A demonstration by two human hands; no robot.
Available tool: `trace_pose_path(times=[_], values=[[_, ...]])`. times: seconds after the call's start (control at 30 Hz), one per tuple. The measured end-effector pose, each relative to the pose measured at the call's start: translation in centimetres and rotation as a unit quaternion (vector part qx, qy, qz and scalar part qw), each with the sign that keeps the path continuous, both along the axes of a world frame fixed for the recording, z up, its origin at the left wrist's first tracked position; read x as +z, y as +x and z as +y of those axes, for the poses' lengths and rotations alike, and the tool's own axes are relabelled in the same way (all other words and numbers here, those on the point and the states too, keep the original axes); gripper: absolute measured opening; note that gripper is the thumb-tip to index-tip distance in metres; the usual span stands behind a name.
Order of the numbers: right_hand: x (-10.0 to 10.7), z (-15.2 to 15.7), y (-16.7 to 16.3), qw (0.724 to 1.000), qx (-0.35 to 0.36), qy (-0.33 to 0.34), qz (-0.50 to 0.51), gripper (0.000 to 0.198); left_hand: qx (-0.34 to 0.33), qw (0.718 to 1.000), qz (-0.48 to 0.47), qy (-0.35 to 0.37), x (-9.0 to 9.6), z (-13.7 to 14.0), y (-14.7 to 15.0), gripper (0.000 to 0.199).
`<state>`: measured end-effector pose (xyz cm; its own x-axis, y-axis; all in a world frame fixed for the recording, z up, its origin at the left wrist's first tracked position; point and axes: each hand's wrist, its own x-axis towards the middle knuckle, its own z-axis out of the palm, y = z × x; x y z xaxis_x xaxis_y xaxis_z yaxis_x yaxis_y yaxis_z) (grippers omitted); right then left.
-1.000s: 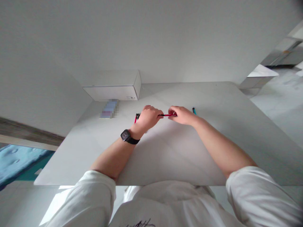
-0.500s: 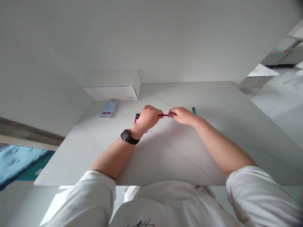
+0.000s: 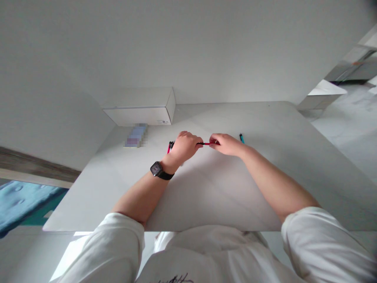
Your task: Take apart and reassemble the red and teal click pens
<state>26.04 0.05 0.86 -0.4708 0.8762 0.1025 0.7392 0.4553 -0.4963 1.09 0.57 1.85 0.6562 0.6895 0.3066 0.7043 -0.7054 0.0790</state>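
A thin red-and-black pen [image 3: 207,144] lies level between my two hands above the table. My left hand [image 3: 187,146], a black watch [image 3: 156,169] on its wrist, is closed round the black end, which its fingers mostly cover. At the red end, the thumb and fingers of my right hand [image 3: 226,144] pinch the pen. Just left of my left hand, another red-and-black item [image 3: 170,147] shows partly, the rest hidden behind the hand. A teal pen with a black end [image 3: 242,138] lies on the table beyond my right wrist.
Against the wall at the back left of the white table [image 3: 218,188] stands a long white box [image 3: 138,116]. In front of it lies a small bluish packet [image 3: 136,136], blurred out. A blue cushioned seat [image 3: 26,200] is beyond the table's left edge.
The fingers of my right hand have loosened and shifted slightly, so more of the pen's red end shows. My left hand stays where it was.
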Motion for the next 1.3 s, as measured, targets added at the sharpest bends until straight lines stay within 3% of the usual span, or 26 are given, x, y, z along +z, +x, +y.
trace_pose_path(times=[0.1, 0.67, 0.77, 0.97, 1.1, 1.3], values=[[0.0, -0.1, 0.0, 1.000, -0.014, -0.008, 0.019, 0.018, 0.000, 1.000, -0.005, 0.003, 0.0, 0.0, 0.0, 0.019], [-0.1, 0.1, 0.0, 1.000, -0.011, 0.000, 0.007, 0.010, 0.009, 1.000, -0.005, -0.005, 0.2, -0.1, 0.0, 0.019], [0.2, 0.0, -0.1, 0.999, -0.026, -0.022, 0.017, 0.021, 0.015, 1.000, -0.007, -0.012, 0.2, -0.2, 0.0, 0.019], [0.2, 0.0, 0.1, 0.999, -0.027, -0.021, -0.009, 0.010, 0.019, 1.000, 0.000, -0.012, 0.3, -0.2, 0.0, 0.019], [0.2, 0.0, 0.2, 0.999, -0.028, -0.040, 0.019, 0.024, 0.018, 1.000, 0.007, -0.006, 0.3, -0.2, 0.0, 0.020], [0.8, 0.1, 0.7, 0.998, -0.028, -0.054, 0.007, 0.012, 0.024, 1.000, 0.000, -0.009, 0.1, -0.1, -0.1, 0.019]])
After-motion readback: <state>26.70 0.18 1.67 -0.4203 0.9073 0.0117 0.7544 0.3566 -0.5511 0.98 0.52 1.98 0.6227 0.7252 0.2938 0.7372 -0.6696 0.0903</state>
